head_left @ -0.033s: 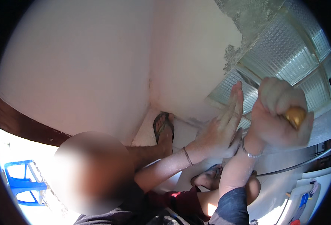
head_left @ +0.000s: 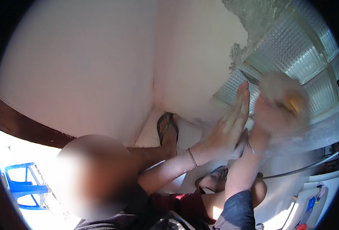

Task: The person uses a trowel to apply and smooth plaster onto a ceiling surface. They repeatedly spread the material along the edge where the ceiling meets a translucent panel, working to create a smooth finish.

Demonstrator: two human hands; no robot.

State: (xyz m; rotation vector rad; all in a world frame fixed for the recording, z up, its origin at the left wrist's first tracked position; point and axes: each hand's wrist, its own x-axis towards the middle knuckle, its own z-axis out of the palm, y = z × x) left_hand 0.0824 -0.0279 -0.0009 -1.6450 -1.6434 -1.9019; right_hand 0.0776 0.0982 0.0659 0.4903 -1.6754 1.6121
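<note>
My right hand, smeared by motion, is closed round the yellow handle of a hand tool. Its flat metal blade sticks out past the fist, over the glass blocks close to the edge of a rough bare patch in the white wall. It looks like a scraper, though the blade's tip is hard to make out. My left hand is held up beside the right wrist, fingers stretched out and together. Whether its fingertips touch the glass blocks I cannot tell. Pale dust marks the left forearm.
A wall corner lies ahead, above tiled floor. Feet in flip-flops stand below my arms. A grey hose crosses at the right. A blue plastic stool stands at the left. A blurred round patch covers the lower left.
My right hand has shifted slightly left and down with the yellow-handled tool and is more smeared. My left hand has stayed almost in place.
</note>
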